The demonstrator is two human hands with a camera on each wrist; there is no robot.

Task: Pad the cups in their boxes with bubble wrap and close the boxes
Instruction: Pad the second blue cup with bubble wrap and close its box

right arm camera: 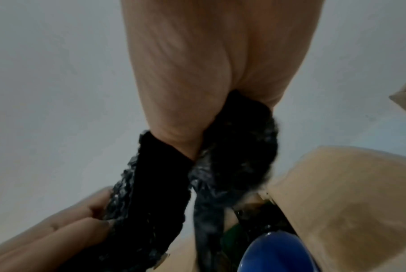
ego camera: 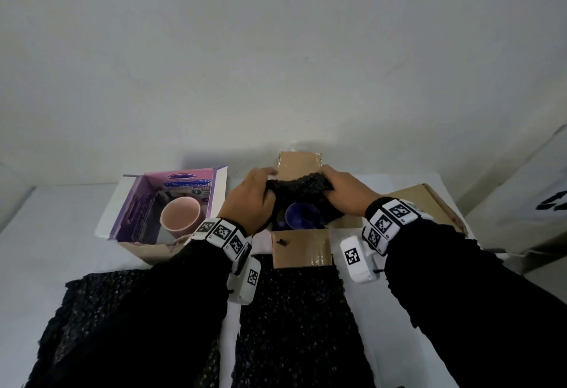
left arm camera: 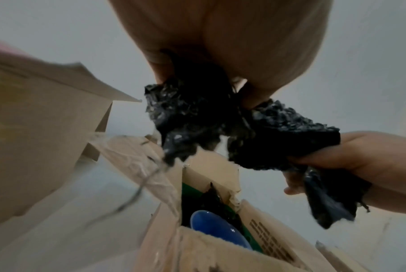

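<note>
A blue cup (ego camera: 301, 216) stands inside an open brown cardboard box (ego camera: 302, 249) at the table's middle. Both hands hold one crumpled piece of black bubble wrap (ego camera: 299, 186) just above the box's opening. My left hand (ego camera: 254, 195) grips its left end and my right hand (ego camera: 345, 192) grips its right end. The left wrist view shows the wrap (left arm camera: 197, 117) hanging from my fingers over the cup (left arm camera: 218, 230). In the right wrist view the wrap (right arm camera: 234, 147) is bunched in my palm above the cup (right arm camera: 278, 255). A pink cup (ego camera: 180, 215) sits in an open purple box (ego camera: 138, 203) on the left.
Two large sheets of black bubble wrap (ego camera: 294, 320) lie on the white table (ego camera: 46, 234) near me, partly under my sleeves. Another open cardboard box (ego camera: 429, 200) sits to the right. A white wall rises right behind the boxes.
</note>
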